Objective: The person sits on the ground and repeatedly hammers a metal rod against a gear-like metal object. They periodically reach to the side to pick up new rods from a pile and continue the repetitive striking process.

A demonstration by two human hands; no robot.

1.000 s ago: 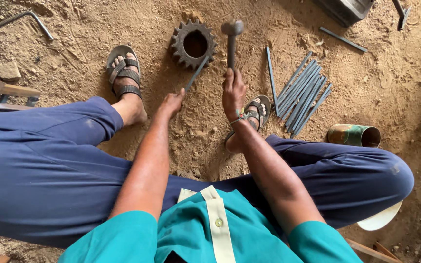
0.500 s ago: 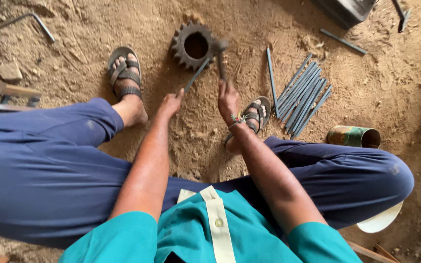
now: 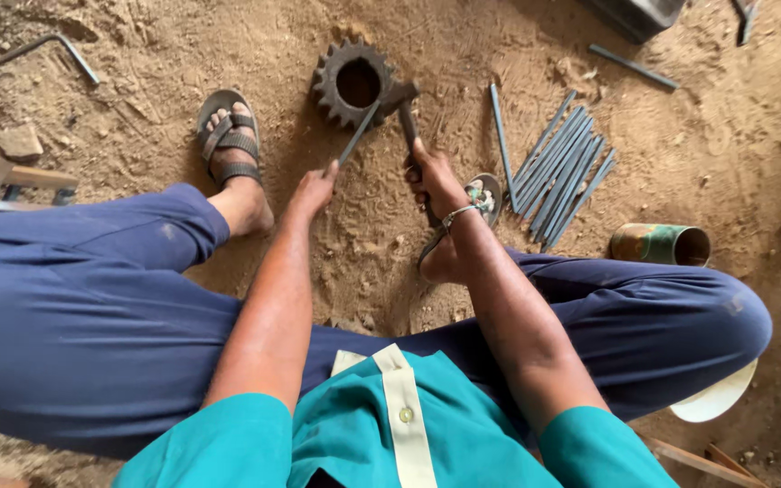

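Head view of a person seated on a sandy dirt floor [image 3: 752, 163]. A short cylindrical can [image 3: 660, 244], green and brownish with a rusty look, lies on its side at right with its open mouth facing right; its inside is dark and its contents cannot be made out. A toothed steel gear [image 3: 352, 83], dark and ring-shaped with a round central hole, lies flat on the floor between the feet. The left hand [image 3: 315, 187] has its fingers closed around the lower end of a thin metal rod [image 3: 358, 133], which slants up so that its tip meets the gear's lower rim. The right hand [image 3: 430, 174] has its fingers wrapped tight around the handle of a hammer [image 3: 401, 99], whose head sits at the gear's right edge beside the rod tip. A bundle of flat grey metal strips [image 3: 564, 164] lies fanned just right of the right foot, one strip apart to its left. A bent metal bar [image 3: 42, 47] lies at upper left, wooden pieces [image 3: 11, 173] at the left edge. Both feet wear strapped sandals [image 3: 228, 134]. Blue trousers [image 3: 74, 307] and a teal shirt [image 3: 463, 443] fill the foreground, hiding the floor beneath.
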